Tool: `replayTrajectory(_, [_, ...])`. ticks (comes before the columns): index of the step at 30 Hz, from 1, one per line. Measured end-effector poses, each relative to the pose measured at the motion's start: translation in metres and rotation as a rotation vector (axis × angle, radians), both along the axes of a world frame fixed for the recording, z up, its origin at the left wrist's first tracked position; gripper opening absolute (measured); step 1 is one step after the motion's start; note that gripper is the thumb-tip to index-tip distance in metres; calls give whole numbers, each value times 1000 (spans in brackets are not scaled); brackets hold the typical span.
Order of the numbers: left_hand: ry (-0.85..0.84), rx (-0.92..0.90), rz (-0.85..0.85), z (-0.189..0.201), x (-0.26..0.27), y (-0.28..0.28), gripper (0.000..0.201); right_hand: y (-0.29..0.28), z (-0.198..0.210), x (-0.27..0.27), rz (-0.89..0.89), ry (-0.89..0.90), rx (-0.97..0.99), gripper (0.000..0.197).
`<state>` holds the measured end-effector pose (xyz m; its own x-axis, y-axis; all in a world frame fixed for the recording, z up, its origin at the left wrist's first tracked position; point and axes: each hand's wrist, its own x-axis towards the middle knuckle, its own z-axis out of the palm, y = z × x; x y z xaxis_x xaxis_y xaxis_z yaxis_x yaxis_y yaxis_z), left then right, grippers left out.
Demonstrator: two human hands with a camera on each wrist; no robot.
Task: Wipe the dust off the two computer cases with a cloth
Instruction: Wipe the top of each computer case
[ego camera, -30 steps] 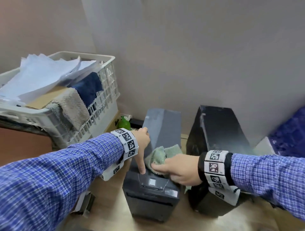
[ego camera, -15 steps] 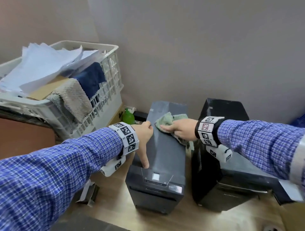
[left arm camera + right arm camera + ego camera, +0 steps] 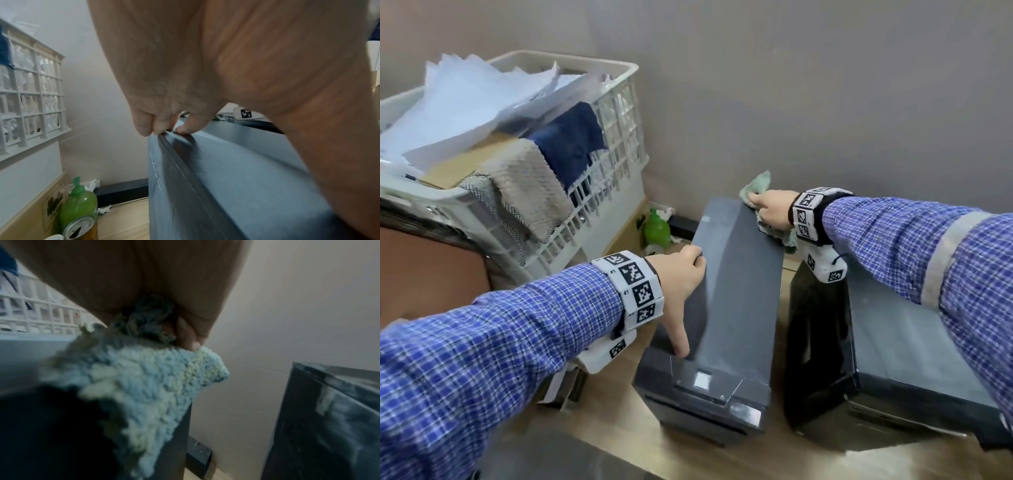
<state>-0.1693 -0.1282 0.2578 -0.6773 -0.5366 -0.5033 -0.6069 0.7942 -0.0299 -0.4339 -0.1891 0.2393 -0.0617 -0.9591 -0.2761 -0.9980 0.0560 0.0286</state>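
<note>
Cloth (image 3: pixel 756 186), bunched in the right hand (image 3: pixel 772 214), lies on the far right corner of the left computer case (image 3: pixel 739 291), with the second case (image 3: pixel 893 342) just beside it on the right. Left wrist view: the left hand (image 3: pixel 205 65) curls its fingertips (image 3: pixel 144 128) over the case's left top edge. Right wrist view: the fingers (image 3: pixel 191 337) clench the cloth, which hangs over the case edge.

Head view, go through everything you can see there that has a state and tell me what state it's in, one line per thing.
left case: upright on the floor, steadied by the left hand.
right case: upright beside it, untouched.
cloth: bunched, pressed on the left case's far right corner.
left hand: gripping the left case's top left edge, thumb resting on top.
right hand: gripping the cloth.
basket: heaped with papers and fabric.
green bottle: upright, capped.
</note>
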Motion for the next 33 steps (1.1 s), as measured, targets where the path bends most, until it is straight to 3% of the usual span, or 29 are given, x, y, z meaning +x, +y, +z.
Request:
replayTrajectory(5, [-15,2,2,1,0,-1,157,54,3,33,239,-182,45,29])
replayTrajectory(9, [37,5,9,4,4,2,152,114,9,77,430,-109,111,64])
replayTrajectory(11, [106,64,57,6,11,1,150,131,10,89,520,-59,155,67])
replayTrajectory(14, [250,158,216,14,22,-3,125,151,16,107,627,-87,242,69])
replayTrajectory(17, [88,170,284,18,30,-4,133,163,16,118,695,-111,273,69])
replayTrajectory(20, [-50,174,340,11,29,1,117,148,16,114,699,-105,265,67])
replayTrajectory(26, [-134,189,378,7,29,1,145,52,6,76,459,-55,141,72])
replayTrajectory(30, [-74,219,365,10,31,4,130,-5,2,53,291,-81,92,63])
replayTrajectory(33, [-101,266,387,9,37,9,143,-30,-3,46,180,-84,-30,55])
